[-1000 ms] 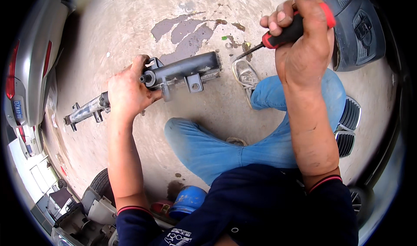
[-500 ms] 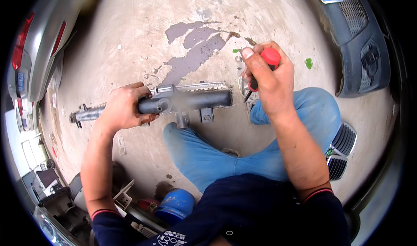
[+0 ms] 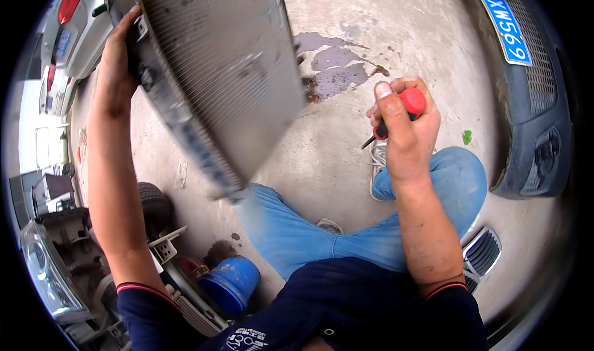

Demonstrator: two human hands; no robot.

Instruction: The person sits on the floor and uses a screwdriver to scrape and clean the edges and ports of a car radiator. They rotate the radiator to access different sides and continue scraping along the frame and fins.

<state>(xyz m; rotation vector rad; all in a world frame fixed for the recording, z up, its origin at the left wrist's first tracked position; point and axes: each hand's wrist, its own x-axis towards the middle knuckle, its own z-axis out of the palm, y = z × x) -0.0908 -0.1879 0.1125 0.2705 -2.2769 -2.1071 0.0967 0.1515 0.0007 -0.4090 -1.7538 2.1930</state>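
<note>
A car radiator (image 3: pixel 229 72) with a finned grey core and a dark plastic side tank is tilted up off the floor, its broad face turned towards me. My left hand (image 3: pixel 117 66) grips the tank along its left edge, thumb side at the rim; some fingers are hidden behind it. The lower corner is blurred and hangs by my left knee. In my right hand (image 3: pixel 402 122) is a screwdriver (image 3: pixel 413 102) with a red and black handle, held in a closed fist. Its short dark shaft points down and left, apart from the radiator.
Wet stains (image 3: pixel 337 72) mark the concrete floor. A dark car bumper (image 3: pixel 526 128) with a blue plate stands at right, grille pieces (image 3: pixel 482 252) below it. A blue bucket (image 3: pixel 232 283), a tyre (image 3: pixel 153 208) and car parts lie at lower left. A silver car (image 3: pixel 83 35) is at far left.
My left hand has swung the radiator from edge-on to showing its broad finned face, moving left and up. My right hand has shifted slightly right and down with the screwdriver.
</note>
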